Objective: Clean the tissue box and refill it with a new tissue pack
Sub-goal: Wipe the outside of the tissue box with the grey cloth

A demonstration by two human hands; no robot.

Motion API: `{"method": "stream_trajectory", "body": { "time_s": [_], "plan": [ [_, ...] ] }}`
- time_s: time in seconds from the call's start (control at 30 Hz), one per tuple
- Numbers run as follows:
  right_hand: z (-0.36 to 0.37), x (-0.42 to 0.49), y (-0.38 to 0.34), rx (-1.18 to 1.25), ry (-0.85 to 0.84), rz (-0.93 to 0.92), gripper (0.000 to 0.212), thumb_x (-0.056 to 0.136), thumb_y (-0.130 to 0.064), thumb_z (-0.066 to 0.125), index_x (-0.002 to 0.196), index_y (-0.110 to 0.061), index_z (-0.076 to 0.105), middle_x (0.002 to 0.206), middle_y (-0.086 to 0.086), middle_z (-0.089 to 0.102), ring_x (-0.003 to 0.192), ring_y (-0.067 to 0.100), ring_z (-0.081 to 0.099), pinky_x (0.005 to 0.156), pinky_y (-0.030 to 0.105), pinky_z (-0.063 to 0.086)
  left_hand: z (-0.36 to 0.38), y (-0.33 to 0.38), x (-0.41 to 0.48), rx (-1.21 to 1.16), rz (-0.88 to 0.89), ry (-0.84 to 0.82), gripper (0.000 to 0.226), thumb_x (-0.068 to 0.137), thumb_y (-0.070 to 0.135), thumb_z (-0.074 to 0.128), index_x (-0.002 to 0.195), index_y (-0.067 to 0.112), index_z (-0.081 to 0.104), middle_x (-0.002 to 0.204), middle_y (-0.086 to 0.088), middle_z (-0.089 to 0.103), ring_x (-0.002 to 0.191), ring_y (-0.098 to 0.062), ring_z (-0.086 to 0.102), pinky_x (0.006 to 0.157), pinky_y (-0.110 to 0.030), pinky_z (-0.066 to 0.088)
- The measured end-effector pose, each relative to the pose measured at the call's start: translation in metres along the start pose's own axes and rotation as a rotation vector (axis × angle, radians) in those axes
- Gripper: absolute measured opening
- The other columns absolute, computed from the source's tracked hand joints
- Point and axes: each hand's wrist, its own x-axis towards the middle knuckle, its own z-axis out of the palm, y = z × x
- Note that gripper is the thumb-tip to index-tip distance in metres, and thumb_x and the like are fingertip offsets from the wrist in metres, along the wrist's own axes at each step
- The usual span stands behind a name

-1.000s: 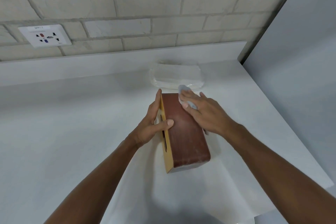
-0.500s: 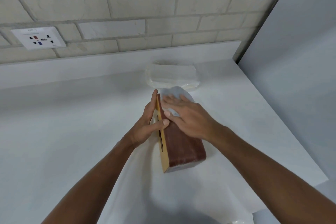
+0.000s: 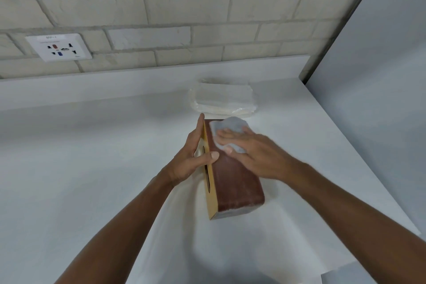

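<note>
A brown tissue box (image 3: 232,182) lies on its side on a white sheet, its tan slotted face turned left. My left hand (image 3: 196,157) grips it, with the fingers flat along the slotted face and the thumb across the brown side. My right hand (image 3: 255,154) presses a pale cloth (image 3: 230,124) against the far end of the brown side with straight fingers. A clear-wrapped tissue pack (image 3: 222,99) lies just behind the box.
The white sheet (image 3: 253,249) covers part of a white counter (image 3: 92,157), whose right edge falls away near my right forearm. A brick wall with a socket plate (image 3: 58,47) stands behind. A grey panel (image 3: 380,76) rises at the right.
My right hand has rubbed the cloth leftward across the far end of the box's brown side. My left hand has kept its hold and the box has stayed in place.
</note>
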Motion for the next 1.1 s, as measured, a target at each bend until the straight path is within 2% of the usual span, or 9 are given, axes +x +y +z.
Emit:
{"method": "stream_trajectory", "body": {
  "time_s": [0.13,0.33,0.43,0.5,0.63,0.7,0.8,1.0,1.1],
  "plan": [
    [-0.012,0.018,0.007,-0.039,0.045,0.222,0.048,0.105,-0.048,0.030,0.149,-0.034,0.039,0.160,-0.015,0.027,0.150,0.023,0.019,0.122,0.044,0.018,0.000,-0.001,0.000,0.004,-0.003,-0.015,0.114,0.077,0.062,0.071,0.161,0.051,-0.005,0.156,0.037,0.021,0.151,0.013,0.014,0.125,-0.029,0.018],
    [0.013,0.008,-0.014,-0.039,0.031,-0.062,0.046,0.107,-0.037,0.034,0.149,-0.023,0.041,0.159,-0.006,0.032,0.148,0.002,0.017,0.124,0.035,0.009,0.000,0.001,0.001,0.007,0.007,-0.007,0.110,0.077,0.059,0.070,0.161,0.050,-0.001,0.158,0.033,0.024,0.153,0.009,0.017,0.130,-0.043,0.019],
    [-0.003,-0.004,0.013,-0.054,-0.007,0.133,0.050,0.105,-0.049,0.027,0.152,-0.036,0.034,0.161,-0.017,0.023,0.151,0.011,0.016,0.123,0.044,0.016,0.000,0.001,0.000,0.017,0.002,-0.014,0.113,0.077,0.062,0.070,0.161,0.051,-0.005,0.160,0.033,0.021,0.152,0.011,0.014,0.129,-0.038,0.016],
    [-0.005,0.002,0.014,-0.060,0.021,0.206,0.051,0.104,-0.050,0.026,0.152,-0.035,0.033,0.162,-0.016,0.021,0.151,0.014,0.014,0.124,0.041,0.009,0.001,0.001,0.000,0.009,0.000,-0.015,0.114,0.077,0.062,0.070,0.161,0.050,-0.006,0.161,0.032,0.019,0.154,0.008,0.013,0.129,-0.037,0.016],
    [0.015,-0.002,-0.015,-0.009,0.074,0.001,0.047,0.106,-0.041,0.033,0.150,-0.025,0.039,0.159,-0.010,0.029,0.144,-0.009,0.007,0.121,0.025,0.004,0.001,-0.001,0.000,0.026,0.003,-0.011,0.111,0.079,0.059,0.071,0.161,0.052,-0.004,0.156,0.039,0.022,0.151,0.013,0.014,0.130,-0.040,0.016],
    [0.010,-0.017,-0.003,-0.021,0.037,-0.037,0.044,0.107,-0.040,0.032,0.149,-0.028,0.041,0.157,-0.013,0.031,0.145,-0.008,0.013,0.123,0.029,0.003,0.000,0.000,-0.001,0.021,0.000,-0.014,0.111,0.080,0.060,0.071,0.162,0.052,-0.004,0.159,0.039,0.020,0.154,0.010,0.011,0.131,-0.045,0.014],
    [-0.005,-0.019,0.018,-0.045,0.047,0.126,0.046,0.107,-0.042,0.030,0.150,-0.031,0.039,0.159,-0.015,0.028,0.148,0.002,0.017,0.124,0.040,0.007,0.001,0.002,-0.002,-0.003,0.004,-0.019,0.113,0.080,0.061,0.071,0.163,0.049,-0.006,0.165,0.028,0.017,0.157,0.003,0.010,0.131,-0.050,0.015],
    [0.022,-0.014,-0.019,-0.048,0.068,-0.055,0.049,0.106,-0.041,0.030,0.149,-0.019,0.041,0.158,-0.004,0.034,0.149,0.005,0.019,0.124,0.035,0.005,0.001,0.001,0.000,0.013,0.011,-0.025,0.113,0.079,0.058,0.069,0.163,0.047,-0.006,0.159,0.037,0.018,0.156,0.005,0.010,0.132,-0.047,0.013],
    [0.003,-0.018,0.006,-0.109,0.058,0.054,0.047,0.107,-0.041,0.028,0.151,-0.028,0.037,0.159,-0.012,0.029,0.148,0.001,0.017,0.123,0.034,-0.004,0.000,0.003,-0.002,-0.011,0.009,-0.033,0.114,0.079,0.060,0.070,0.163,0.048,-0.006,0.166,0.029,0.016,0.157,0.002,0.008,0.132,-0.050,0.014]
  ]
}}
